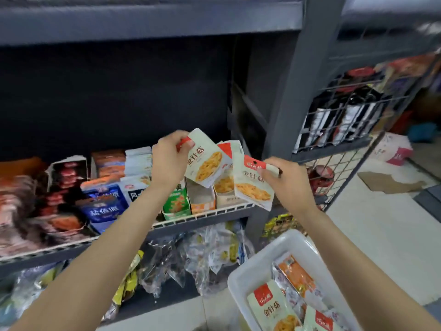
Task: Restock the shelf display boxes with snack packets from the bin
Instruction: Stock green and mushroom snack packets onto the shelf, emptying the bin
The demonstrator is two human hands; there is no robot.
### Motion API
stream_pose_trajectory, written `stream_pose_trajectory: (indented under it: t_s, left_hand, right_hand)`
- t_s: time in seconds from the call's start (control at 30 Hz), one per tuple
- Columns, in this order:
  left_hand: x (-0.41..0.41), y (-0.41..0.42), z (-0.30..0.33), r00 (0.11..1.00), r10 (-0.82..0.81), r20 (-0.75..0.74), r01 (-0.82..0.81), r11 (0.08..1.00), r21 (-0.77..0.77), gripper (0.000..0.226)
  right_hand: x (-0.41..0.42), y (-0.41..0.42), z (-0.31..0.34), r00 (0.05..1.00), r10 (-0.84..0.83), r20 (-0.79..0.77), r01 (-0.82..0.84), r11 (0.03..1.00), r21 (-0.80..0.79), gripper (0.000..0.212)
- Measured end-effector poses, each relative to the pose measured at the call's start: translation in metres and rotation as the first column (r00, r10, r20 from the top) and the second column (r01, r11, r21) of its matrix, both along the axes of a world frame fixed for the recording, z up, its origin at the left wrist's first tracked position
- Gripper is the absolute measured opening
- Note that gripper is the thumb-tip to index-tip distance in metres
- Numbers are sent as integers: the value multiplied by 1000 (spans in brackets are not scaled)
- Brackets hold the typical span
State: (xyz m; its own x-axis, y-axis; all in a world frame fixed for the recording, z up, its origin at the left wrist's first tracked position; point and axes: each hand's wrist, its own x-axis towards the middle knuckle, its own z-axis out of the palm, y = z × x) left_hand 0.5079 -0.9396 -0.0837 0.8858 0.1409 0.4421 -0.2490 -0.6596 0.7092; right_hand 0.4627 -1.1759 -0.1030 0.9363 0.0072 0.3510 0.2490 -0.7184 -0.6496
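My left hand [168, 158] pinches the red top corner of a pale green snack packet [205, 161] above the shelf. My right hand [290, 181] pinches the top of a second matching packet [253, 187] just to its right. Both packets hang over the open display boxes [202, 198] at the right end of the middle shelf [202, 217]; one box [225, 187] behind them holds the same packets. The white bin [248, 280] stands on the floor at lower right, with more of these packets [272, 306] and orange ones inside.
Blue, red and green snack boxes fill the shelf to the left [102, 201]. Clear bags of snacks [205, 249] crowd the lower shelf. A wire rack [338, 120] with dark bottles stands at right beside a grey upright post [286, 91]. Flattened cardboard [386, 181] lies on the floor.
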Motion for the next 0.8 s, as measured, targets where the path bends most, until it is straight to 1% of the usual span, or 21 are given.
stream_pose_trajectory:
  t_s: [0.1,0.23,0.33,0.43,0.53,0.63,0.7,0.8]
  left_hand:
    - [28,-1,9,1000,-9,8,9,1000,-23,10]
    - [63,-20,4,991,-111,-75,110,994,-11,12]
    - [88,-34,-9,964,-202,-174,217,973,73,14]
    - [106,-41,-20,939,-242,-246,284,946,156,18]
    - [116,-46,-33,896,-315,-312,394,888,237,21]
    - [116,-53,-48,833,-364,-416,518,776,359,25]
    - [113,-53,-56,837,-366,-406,533,712,457,27]
    - [109,-44,-60,891,-352,-286,454,709,540,32]
  right_hand:
    - [13,7,9,1000,-17,5,17,1000,-14,10]
    - [27,9,15,998,-62,-14,62,997,-49,8]
    - [34,7,15,995,-96,-26,94,994,-63,10]
    - [40,4,15,992,-120,-32,117,989,-90,10]
    - [46,2,14,990,-139,-19,137,986,-92,10]
    - [50,2,14,990,-140,-22,138,986,-94,10]
    - [52,2,13,991,-130,-21,126,986,-111,10]
    - [55,3,14,993,-119,-10,117,985,-128,11]
